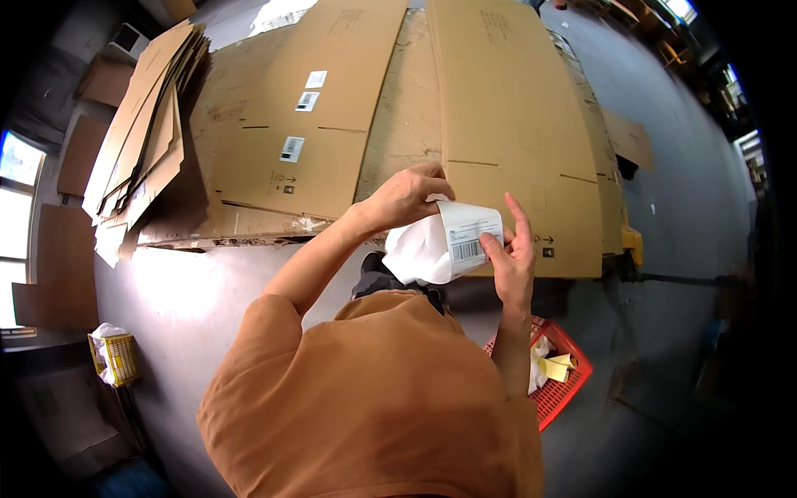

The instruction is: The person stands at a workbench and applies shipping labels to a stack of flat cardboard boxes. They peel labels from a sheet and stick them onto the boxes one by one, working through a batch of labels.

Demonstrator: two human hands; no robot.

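In front of my chest I hold a white strip of barcode labels (422,253) that bends into a loop. A printed label (471,226) with a barcode faces up on its right part. My left hand (408,195) is closed on the strip's upper edge, its fingertips partly hidden. On the other side, my right hand (513,259) pinches the strip with its thumb on the printed face, while the index finger points up. Just beyond lie two flat cardboard sheets: the left sheet (332,50) bears several white labels, and the right sheet (515,100) shows printed marks.
Folded cardboard pieces (149,124) lean in a pile at the left. A red basket (573,353) with paper scraps stands on the floor by my right side. Farther left is a yellow basket (124,361). Something yellow (633,246) juts out beside the cardboard stack's right corner.
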